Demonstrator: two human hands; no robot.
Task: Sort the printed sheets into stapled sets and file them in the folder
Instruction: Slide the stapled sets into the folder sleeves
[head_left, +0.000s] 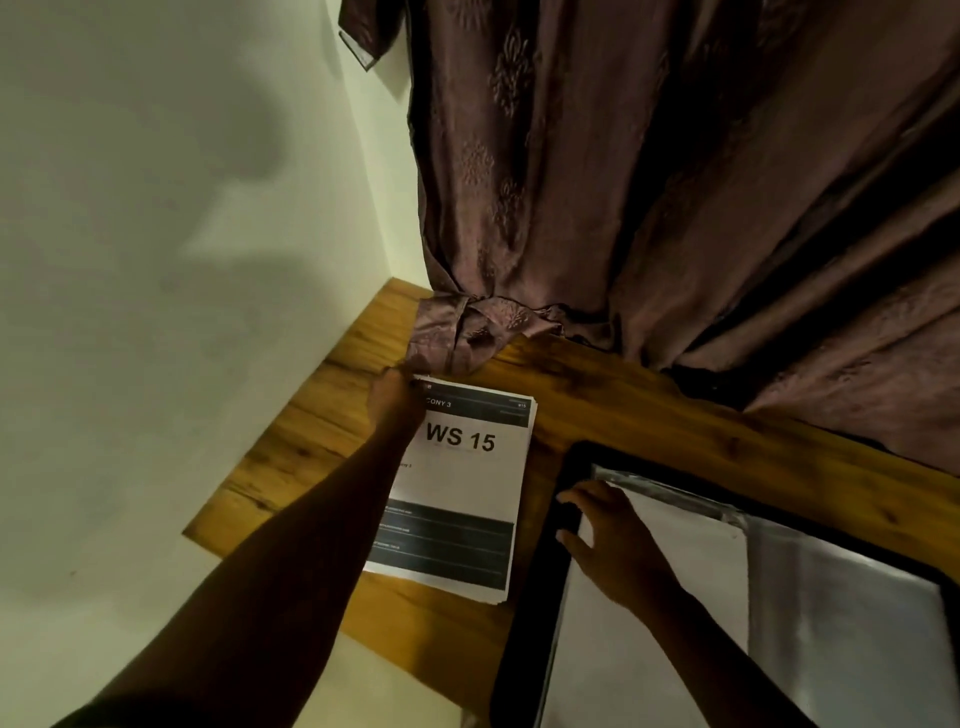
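- The open folder lies just right of the printed sheets on the desk, long axes roughly parallel.
- The left hand grips the stack's far-left corner.
- The right hand rests spread on the folder's pocket, holding nothing.

We see two bare forearms — no sleeves, watch or rings visible — entering from the lower frame: left hand centre-left, right hand lower right.

sheets left of folder, on table
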